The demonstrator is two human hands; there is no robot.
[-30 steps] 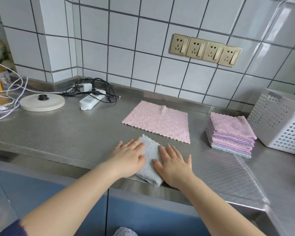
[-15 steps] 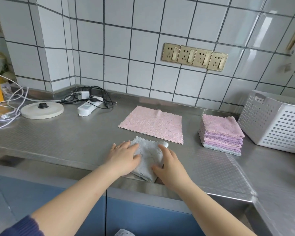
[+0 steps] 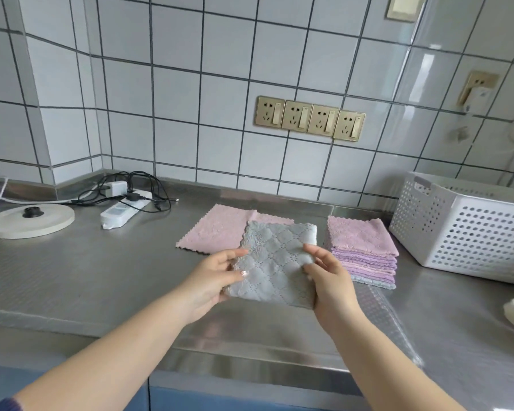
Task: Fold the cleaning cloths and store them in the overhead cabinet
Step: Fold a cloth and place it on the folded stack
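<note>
Two hands lift one grey cloth

We hold the folded grey cloth point(image 3: 275, 264) above the steel bench point(image 3: 80, 274); our left hand point(image 3: 217, 280) pinches its left edge, thumb on top; our right hand point(image 3: 328, 280) grips its right edge, fingers curled round it; behind it a pink cloth point(image 3: 217, 232) lies flat; a stack of folded cloths point(image 3: 365, 256) sits beside the white basket point(image 3: 463, 226).

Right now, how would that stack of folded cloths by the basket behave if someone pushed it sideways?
The stack of folded cloths would probably shear, since its layers look soft and loosely piled. It seems light, so it would likely slide on the steel counter.
</note>
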